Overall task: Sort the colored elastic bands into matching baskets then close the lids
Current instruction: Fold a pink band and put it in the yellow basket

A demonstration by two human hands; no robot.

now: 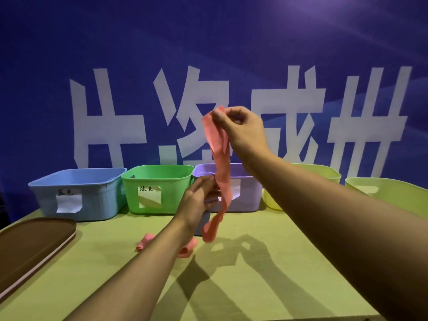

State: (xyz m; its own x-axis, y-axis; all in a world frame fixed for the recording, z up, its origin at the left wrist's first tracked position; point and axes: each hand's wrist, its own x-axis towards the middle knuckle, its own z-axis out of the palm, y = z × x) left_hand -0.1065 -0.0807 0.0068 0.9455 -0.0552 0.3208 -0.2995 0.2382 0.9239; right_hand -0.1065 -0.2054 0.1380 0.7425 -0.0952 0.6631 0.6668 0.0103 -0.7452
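My right hand [240, 128] pinches the top end of a long pink elastic band [220, 158], held high so it hangs down in front of the purple basket [250, 181]. My left hand [199, 198] pinches the same band lower down, and its loose tail dangles just above the table. Another pink band [144, 242] lies curled on the table behind my left forearm, which hides part of it. The blue basket [78, 193], green basket [159, 188] and purple basket stand in a row with paper labels. A yellow-green basket [324, 174] stands behind my right arm.
A brown lid [30, 249] lies flat at the table's left edge. A yellow-green lid or basket [393, 193] sits at the far right. A blue banner with white characters [208, 66] forms the backdrop right behind the baskets.
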